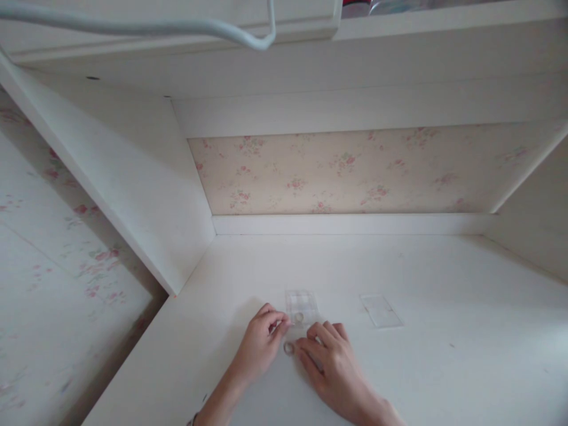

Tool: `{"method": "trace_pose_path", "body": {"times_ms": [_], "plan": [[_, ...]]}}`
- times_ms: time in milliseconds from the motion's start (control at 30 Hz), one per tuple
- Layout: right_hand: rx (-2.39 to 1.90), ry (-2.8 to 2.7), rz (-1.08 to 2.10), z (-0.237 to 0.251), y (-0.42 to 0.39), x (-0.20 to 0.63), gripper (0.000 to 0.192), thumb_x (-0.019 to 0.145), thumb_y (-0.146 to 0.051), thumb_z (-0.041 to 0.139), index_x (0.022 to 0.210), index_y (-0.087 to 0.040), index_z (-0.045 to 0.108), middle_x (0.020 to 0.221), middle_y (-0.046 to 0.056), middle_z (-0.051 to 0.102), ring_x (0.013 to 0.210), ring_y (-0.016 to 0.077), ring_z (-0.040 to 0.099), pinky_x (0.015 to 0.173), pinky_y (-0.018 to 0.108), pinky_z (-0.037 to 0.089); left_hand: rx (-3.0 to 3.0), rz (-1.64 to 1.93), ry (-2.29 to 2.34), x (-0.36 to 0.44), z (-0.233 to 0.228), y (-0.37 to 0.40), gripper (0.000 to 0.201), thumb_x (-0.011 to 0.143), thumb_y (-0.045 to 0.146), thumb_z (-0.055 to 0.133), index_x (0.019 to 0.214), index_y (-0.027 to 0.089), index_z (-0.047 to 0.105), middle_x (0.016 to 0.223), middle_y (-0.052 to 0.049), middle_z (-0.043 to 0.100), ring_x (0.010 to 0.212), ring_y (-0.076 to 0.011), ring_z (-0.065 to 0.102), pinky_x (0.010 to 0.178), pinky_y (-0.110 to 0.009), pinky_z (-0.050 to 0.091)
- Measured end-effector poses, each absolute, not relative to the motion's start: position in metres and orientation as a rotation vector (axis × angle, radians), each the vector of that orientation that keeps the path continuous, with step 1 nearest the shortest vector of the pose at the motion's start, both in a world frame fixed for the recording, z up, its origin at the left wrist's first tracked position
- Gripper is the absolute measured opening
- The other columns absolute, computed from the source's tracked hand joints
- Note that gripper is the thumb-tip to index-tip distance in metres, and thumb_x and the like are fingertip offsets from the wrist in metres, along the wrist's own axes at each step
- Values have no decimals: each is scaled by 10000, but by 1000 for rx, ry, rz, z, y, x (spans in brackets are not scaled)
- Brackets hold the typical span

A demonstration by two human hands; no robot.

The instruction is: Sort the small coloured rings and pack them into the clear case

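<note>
A small clear plastic box [306, 299] with divided compartments lies on the white desktop, with one ring [299, 318] in its near part. My left hand [261, 337] is closed in a pinch, thumb and index finger at the box's near left corner. Just below, a second ring [289, 348] sits in front of the box at the fingertips of my right hand [331, 361]. Those fingers are curled, with thumb and index finger drawn together at the ring's right edge. How firmly they grip it is hard to see.
A flat clear plastic lid [380, 311] lies to the right of the box. White side panels [133, 177] and an overhead shelf [310, 68] enclose the desktop [444, 367]. A pale cable or tube [177, 28] crosses the top left. Floral wallpaper [310, 171] covers the back.
</note>
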State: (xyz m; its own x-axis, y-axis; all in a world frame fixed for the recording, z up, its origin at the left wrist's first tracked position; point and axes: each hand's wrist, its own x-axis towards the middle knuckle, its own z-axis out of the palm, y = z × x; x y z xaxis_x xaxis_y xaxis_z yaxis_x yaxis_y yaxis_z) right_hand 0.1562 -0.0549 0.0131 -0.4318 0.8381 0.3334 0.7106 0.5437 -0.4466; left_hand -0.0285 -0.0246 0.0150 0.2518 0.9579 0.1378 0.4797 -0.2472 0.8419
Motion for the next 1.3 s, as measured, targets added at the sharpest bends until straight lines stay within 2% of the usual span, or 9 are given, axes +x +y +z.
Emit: {"method": "trace_pose_path", "body": {"times_ms": [100,367,533,667,967,1100,1300], "plan": [[-1222,-2343,320,12,-57,147,161,899,-248,476,939,-261,631,853,34,561,819,165,466,753,328,279,1845,936,1322,-20,15,-14,324,897,410,456,894,159,662,844,-49,553,753,-136,524,694,-242,418],[-1194,-2364,249,0,-55,141,160,896,-202,483,792,-208,604,829,16,563,814,148,453,735,325,250,1883,888,1307,-8,9,0,290,893,346,459,898,167,686,881,-56,589,820,-146,560,757,-244,445],[-1182,-2365,262,3,-57,144,163,908,-196,469,891,-239,625,824,9,560,800,137,445,730,315,246,1884,919,1368,-25,10,-9,302,901,368,442,948,175,669,913,-58,598,816,-148,553,748,-248,443],[-1161,-2359,273,3,-58,146,173,902,-192,488,948,-262,639,819,8,562,787,135,443,726,309,245,1940,783,1349,-39,12,-22,262,898,341,456,922,186,666,892,-43,597,806,-139,550,750,-240,432],[-1182,-2227,370,0,-56,153,186,907,-203,487,953,-268,655,848,23,552,804,140,463,756,307,272,1971,607,1257,-48,11,-38,177,874,232,487,871,209,662,889,-6,580,785,-103,556,726,-204,423],[-1244,-2117,318,1,-48,157,182,916,-262,482,915,-249,664,823,25,543,797,140,474,768,315,287,2044,556,1253,-48,11,-41,166,868,273,516,909,224,669,910,-2,576,765,-97,558,737,-210,421],[-1349,-1963,200,-3,-27,159,176,905,-316,504,925,-268,673,822,14,547,784,133,494,764,310,306,2183,512,1260,-45,7,-44,136,852,248,555,899,243,682,888,2,587,844,-123,548,779,-224,403]]}}
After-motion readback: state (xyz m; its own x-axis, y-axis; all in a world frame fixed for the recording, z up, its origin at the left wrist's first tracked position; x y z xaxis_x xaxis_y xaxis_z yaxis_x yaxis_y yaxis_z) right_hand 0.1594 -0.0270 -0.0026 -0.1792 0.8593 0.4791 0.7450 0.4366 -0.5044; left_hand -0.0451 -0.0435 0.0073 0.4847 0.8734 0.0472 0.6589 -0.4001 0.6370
